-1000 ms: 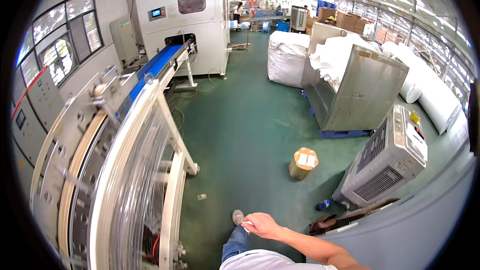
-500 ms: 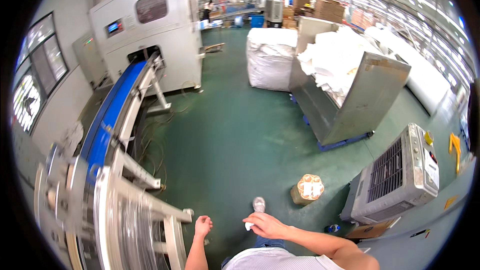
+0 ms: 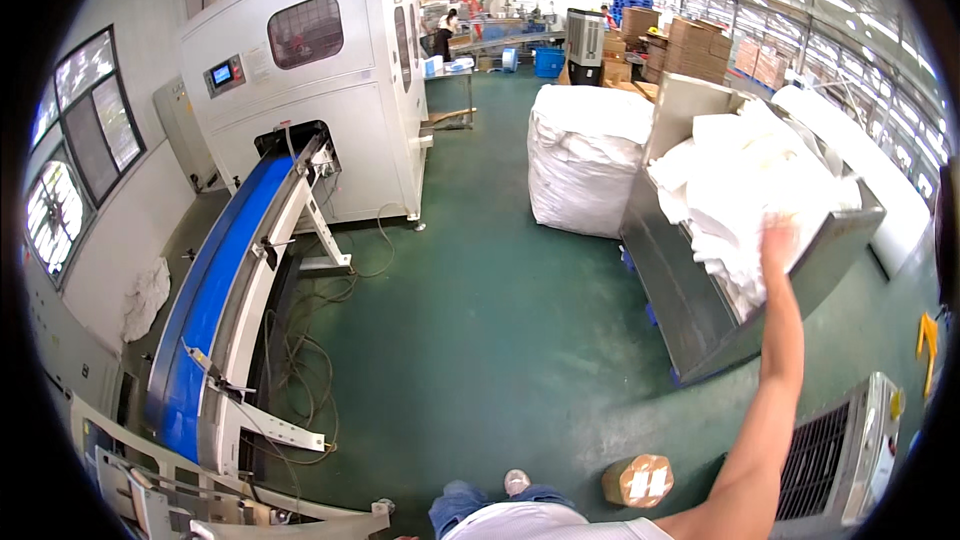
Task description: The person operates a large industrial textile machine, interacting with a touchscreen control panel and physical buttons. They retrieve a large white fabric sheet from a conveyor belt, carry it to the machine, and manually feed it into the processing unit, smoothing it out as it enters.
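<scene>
My right arm stretches forward over the grey metal bin [image 3: 690, 325], and my right hand [image 3: 780, 240] is smeared by motion. It is in front of the white sheet-like scraps [image 3: 715, 185] heaped in the bin. The blur hides the fingers and anything between them; whether the hand touches the heap I cannot tell. My left hand is out of the picture, below the lower edge.
A blue conveyor belt [image 3: 235, 240] runs at left into a large white machine [image 3: 370, 140]. A stuffed white sack [image 3: 585, 165] stands beside the bin. Nearer are a brown wrapped bundle [image 3: 620, 485] on the floor and a grey air cooler [image 3: 850, 460]. Loose cables [image 3: 320, 370] lie under the conveyor.
My right hand, which was low before me with a small white piece, has swung forward and right to the bin. My left hand has dropped out of view. The view has shifted.
</scene>
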Motion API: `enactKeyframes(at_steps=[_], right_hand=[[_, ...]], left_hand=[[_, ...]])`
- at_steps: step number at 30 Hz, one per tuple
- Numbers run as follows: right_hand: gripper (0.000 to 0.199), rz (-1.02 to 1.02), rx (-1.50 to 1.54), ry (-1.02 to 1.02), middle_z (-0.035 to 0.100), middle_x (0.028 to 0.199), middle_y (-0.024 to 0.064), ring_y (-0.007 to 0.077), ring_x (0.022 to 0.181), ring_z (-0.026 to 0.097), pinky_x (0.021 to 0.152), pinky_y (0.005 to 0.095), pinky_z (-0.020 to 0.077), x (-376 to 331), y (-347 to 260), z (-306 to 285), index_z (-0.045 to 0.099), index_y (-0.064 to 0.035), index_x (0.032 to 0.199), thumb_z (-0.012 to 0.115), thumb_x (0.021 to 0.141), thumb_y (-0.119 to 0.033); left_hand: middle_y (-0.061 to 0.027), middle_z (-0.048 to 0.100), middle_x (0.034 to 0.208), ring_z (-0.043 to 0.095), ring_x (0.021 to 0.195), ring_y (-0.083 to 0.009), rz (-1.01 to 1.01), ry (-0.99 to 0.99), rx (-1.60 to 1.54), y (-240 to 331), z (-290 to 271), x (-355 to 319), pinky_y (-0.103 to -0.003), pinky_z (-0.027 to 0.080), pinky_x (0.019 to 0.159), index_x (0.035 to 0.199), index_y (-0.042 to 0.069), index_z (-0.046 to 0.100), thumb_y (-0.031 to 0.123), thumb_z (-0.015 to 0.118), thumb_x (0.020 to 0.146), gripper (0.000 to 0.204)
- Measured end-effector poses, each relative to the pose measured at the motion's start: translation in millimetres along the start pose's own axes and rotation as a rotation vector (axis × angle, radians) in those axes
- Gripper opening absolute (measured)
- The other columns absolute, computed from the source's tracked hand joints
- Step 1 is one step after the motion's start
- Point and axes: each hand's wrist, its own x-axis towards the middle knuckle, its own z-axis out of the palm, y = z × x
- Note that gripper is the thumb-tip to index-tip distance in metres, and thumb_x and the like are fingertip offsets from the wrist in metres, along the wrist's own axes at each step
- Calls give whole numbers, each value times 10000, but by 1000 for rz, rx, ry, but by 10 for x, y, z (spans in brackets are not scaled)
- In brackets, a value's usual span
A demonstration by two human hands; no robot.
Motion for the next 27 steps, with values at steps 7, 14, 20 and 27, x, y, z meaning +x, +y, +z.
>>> enactKeyframes(at_steps=[7,14,20,27], right_hand=[[292,-266,448,-600,680,1145,170,344,1074,666,905,514,532,797,-3397,-521,719,-195,1125,576,871,-179],[477,-858,1204,-1253,677,1269,149,350,1183,626,1034,447,495,-1320,-7251,-1079,653,-124,1309,616,875,-318],[416,-1180,1254,-1413,672,1282,146,331,1195,629,1031,444,498,-1040,-8834,-2200,649,-108,1298,573,907,-227],[370,-1242,1389,-1265,680,1254,143,345,1187,628,1009,464,506,-11,-10150,-2792,672,-121,1240,512,907,-131]], left_hand=[[-53,598,674,562,542,-215,-1,122,-217,907,-339,300,-401,434,438,927,70,646,261,614,969,199],[-44,580,669,556,553,-214,647,16,470,2110,-1081,1960,-398,446,467,864,92,643,235,610,940,165],[-77,585,706,573,609,-294,1253,584,1034,3316,-2327,3077,-440,458,514,668,159,608,256,700,696,136],[-98,617,785,583,624,-301,1345,711,740,3489,-2718,3092,-459,478,542,796,123,665,234,732,755,136]])
